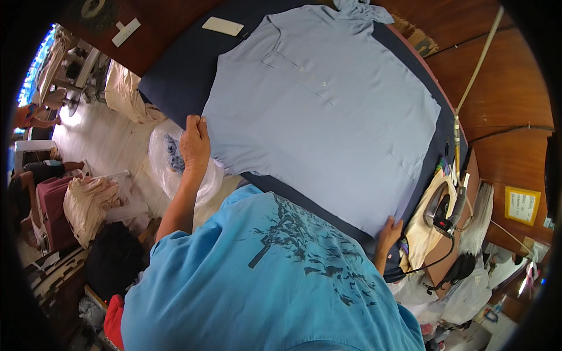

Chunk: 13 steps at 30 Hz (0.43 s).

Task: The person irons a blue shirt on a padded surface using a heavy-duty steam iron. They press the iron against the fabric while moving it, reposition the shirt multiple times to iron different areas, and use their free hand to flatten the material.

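A light blue-grey shirt (328, 117) with a short buttoned placket lies spread out on a dark navy padded board (175, 76). Its neckline points to the far left, and its hem runs down the right side. My left hand (195, 143) is closed on the edge of the near sleeve, fingers pinched at the cloth. At the near corner of the hem, my right hand (387, 236) grips the cloth between thumb and fingers. The far sleeve is bunched up at the top. A white card tag (222, 26) lies beside the neckline.
An electric iron (443, 212) rests at the right, its cord looping down. Cream cloth (424, 234) lies under it. A clear plastic bag (167, 164) is below my left hand. Wooden panels (509, 93) rise at the far right. People sit at the far left.
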Tool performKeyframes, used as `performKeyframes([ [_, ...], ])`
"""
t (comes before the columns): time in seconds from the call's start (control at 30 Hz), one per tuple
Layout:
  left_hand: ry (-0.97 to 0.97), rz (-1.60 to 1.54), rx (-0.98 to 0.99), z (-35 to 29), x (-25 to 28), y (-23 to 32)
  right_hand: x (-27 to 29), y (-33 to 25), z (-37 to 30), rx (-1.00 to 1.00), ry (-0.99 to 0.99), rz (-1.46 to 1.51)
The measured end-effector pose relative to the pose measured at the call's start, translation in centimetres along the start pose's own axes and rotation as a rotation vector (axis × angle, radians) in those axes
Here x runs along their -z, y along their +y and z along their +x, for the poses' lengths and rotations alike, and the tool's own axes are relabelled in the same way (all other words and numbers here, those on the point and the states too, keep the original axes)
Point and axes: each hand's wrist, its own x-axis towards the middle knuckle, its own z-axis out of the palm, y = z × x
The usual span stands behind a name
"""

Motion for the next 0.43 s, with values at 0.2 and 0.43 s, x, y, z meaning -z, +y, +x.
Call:
performKeyframes([
  [0.2,-0.061,-0.004,0.029,-3.4,1.1,-2.1,1.9,4.6,-2.9,0.088,-0.025,-0.175],
  [0.43,0.159,0.221,-0.131,5.2,-2.8,-0.1,-2.9,-0.8,9.3,0.426,0.012,-0.223],
])
